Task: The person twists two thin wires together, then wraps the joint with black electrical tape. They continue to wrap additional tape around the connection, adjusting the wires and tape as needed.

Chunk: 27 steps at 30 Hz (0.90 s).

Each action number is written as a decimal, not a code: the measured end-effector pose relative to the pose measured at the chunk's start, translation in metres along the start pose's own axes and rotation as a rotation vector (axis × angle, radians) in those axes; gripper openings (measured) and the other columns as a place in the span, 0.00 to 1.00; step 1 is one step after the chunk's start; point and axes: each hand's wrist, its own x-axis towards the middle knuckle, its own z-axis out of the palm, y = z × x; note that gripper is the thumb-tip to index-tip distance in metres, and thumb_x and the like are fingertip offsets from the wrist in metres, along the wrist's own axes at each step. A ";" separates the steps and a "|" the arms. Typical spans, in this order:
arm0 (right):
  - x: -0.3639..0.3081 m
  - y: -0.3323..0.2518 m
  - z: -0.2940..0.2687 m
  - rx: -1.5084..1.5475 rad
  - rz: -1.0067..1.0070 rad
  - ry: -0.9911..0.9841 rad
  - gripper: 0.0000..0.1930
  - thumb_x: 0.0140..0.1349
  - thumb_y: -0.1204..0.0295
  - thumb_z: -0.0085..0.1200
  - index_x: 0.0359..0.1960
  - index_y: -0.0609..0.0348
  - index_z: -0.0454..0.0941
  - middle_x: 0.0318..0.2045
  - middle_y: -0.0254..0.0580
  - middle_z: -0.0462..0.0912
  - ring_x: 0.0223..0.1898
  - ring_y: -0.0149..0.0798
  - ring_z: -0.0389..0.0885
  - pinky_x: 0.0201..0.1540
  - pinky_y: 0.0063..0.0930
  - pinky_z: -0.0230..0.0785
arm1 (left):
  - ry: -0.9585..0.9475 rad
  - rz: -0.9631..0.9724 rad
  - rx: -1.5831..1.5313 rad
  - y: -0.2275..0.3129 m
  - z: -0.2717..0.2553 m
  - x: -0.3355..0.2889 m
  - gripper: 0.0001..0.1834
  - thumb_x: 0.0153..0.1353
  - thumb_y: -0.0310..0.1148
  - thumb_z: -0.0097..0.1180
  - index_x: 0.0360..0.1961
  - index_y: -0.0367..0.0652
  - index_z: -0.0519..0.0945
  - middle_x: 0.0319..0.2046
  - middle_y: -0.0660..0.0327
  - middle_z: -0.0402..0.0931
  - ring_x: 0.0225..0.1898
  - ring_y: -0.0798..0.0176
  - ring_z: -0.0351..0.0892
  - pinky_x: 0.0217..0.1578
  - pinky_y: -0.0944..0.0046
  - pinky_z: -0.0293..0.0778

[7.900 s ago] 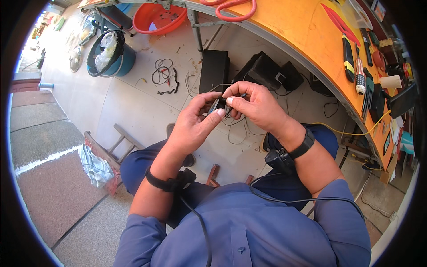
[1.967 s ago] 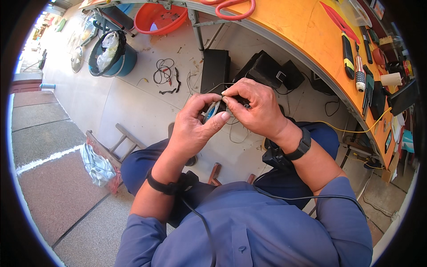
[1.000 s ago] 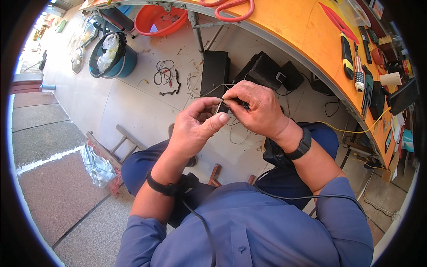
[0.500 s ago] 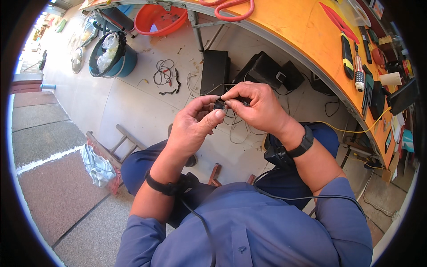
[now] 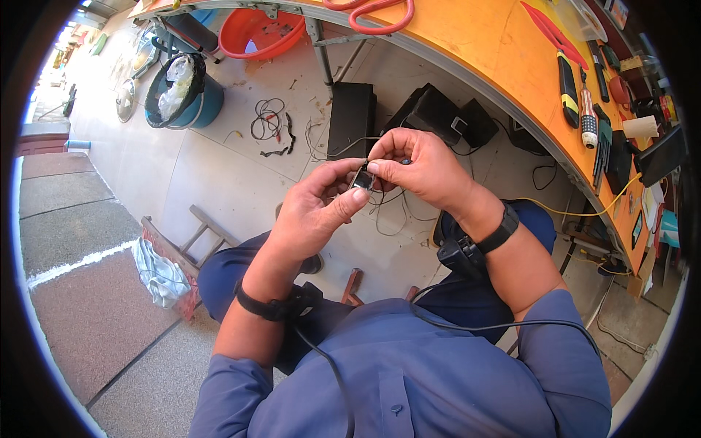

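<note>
A small dark component with thin wires trailing from it sits between both my hands, above my lap. My left hand pinches it from below with thumb and fingers. From the right, my right hand grips its top edge with the fingertips, and a thin wire loops away from there. Most of the component is hidden by my fingers. Black bands sit on both wrists.
An orange workbench curves along the upper right, carrying screwdrivers, red cutters and other tools. Black boxes and cable coils lie on the floor beneath. A blue bin, an orange basin and a small wooden ladder stand at left.
My hands have stayed together on the small component, only shifting finger grips slightly. The thin wire has moved a little with my right hand's fingers.
</note>
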 end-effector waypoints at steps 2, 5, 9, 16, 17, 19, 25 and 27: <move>0.000 -0.001 0.000 0.054 0.057 -0.029 0.06 0.68 0.75 0.62 0.41 0.66 0.83 0.29 0.36 0.85 0.30 0.25 0.83 0.32 0.20 0.75 | 0.000 0.022 0.081 0.000 -0.002 0.000 0.29 0.67 0.39 0.66 0.64 0.36 0.75 0.47 0.60 0.81 0.45 0.68 0.81 0.41 0.69 0.75; 0.000 -0.001 0.000 0.021 0.074 -0.053 0.07 0.68 0.75 0.61 0.43 0.67 0.83 0.28 0.36 0.84 0.29 0.24 0.81 0.30 0.20 0.74 | 0.022 0.080 0.214 0.001 -0.004 0.000 0.29 0.64 0.40 0.69 0.62 0.37 0.78 0.44 0.63 0.78 0.41 0.70 0.76 0.40 0.70 0.73; -0.002 0.001 0.003 -0.021 0.050 -0.042 0.08 0.68 0.75 0.60 0.44 0.67 0.84 0.28 0.35 0.84 0.27 0.23 0.79 0.30 0.20 0.73 | 0.050 0.193 0.360 0.005 -0.002 -0.002 0.28 0.60 0.41 0.73 0.59 0.39 0.81 0.42 0.63 0.74 0.36 0.70 0.72 0.36 0.69 0.71; -0.003 0.002 0.004 -0.299 -0.079 0.049 0.09 0.64 0.72 0.60 0.40 0.66 0.86 0.26 0.38 0.85 0.27 0.24 0.79 0.30 0.24 0.71 | 0.070 0.226 0.500 0.011 0.001 -0.002 0.29 0.58 0.42 0.75 0.57 0.39 0.81 0.43 0.62 0.75 0.36 0.68 0.74 0.36 0.68 0.73; -0.003 0.002 0.005 -0.335 -0.101 0.064 0.09 0.63 0.72 0.60 0.39 0.66 0.86 0.27 0.40 0.85 0.27 0.26 0.80 0.31 0.25 0.72 | 0.073 0.225 0.497 0.010 0.001 -0.001 0.30 0.58 0.41 0.75 0.58 0.39 0.81 0.43 0.62 0.76 0.37 0.68 0.74 0.37 0.68 0.74; -0.004 0.002 0.004 -0.408 -0.154 0.092 0.09 0.62 0.72 0.60 0.38 0.66 0.85 0.28 0.44 0.86 0.29 0.28 0.81 0.33 0.27 0.73 | 0.075 0.233 0.501 0.009 0.001 0.000 0.30 0.57 0.40 0.76 0.58 0.39 0.80 0.44 0.61 0.77 0.39 0.69 0.76 0.38 0.68 0.75; -0.004 0.002 0.004 -0.379 -0.168 0.077 0.08 0.61 0.72 0.62 0.36 0.66 0.84 0.30 0.46 0.86 0.32 0.30 0.83 0.37 0.27 0.74 | 0.105 0.098 0.279 0.004 0.003 -0.001 0.33 0.54 0.39 0.79 0.54 0.38 0.74 0.42 0.59 0.80 0.40 0.72 0.78 0.36 0.69 0.77; -0.003 0.001 0.003 -0.304 -0.141 0.047 0.07 0.61 0.72 0.63 0.36 0.65 0.85 0.30 0.44 0.87 0.32 0.29 0.82 0.37 0.27 0.74 | 0.091 0.089 0.261 0.003 0.002 -0.001 0.33 0.54 0.39 0.79 0.53 0.38 0.73 0.41 0.59 0.80 0.39 0.72 0.78 0.35 0.70 0.76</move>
